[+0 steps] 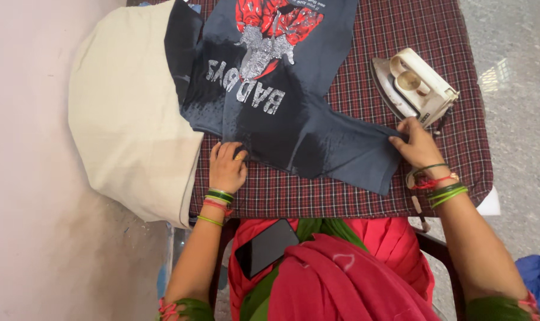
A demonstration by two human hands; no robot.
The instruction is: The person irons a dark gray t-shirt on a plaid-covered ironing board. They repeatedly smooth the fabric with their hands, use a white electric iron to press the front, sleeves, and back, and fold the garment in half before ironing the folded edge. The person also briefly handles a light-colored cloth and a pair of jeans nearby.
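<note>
A dark grey T-shirt [282, 113] with a red and silver print lies spread on a table covered in maroon checked cloth [401, 53]. My left hand [226, 166] presses flat on the shirt's near edge, fingers together. My right hand [417, 142] pinches the end of the shirt's sleeve [365, 157] and holds it stretched to the right. A cream-coloured electric iron [414, 85] stands tilted on its heel just beyond my right hand.
A beige cloth [127, 113] hangs over the table's left side. A dark phone [265, 246] rests on my lap over red and green clothing. A blue cloth [537, 273] lies on the grey floor at the lower right.
</note>
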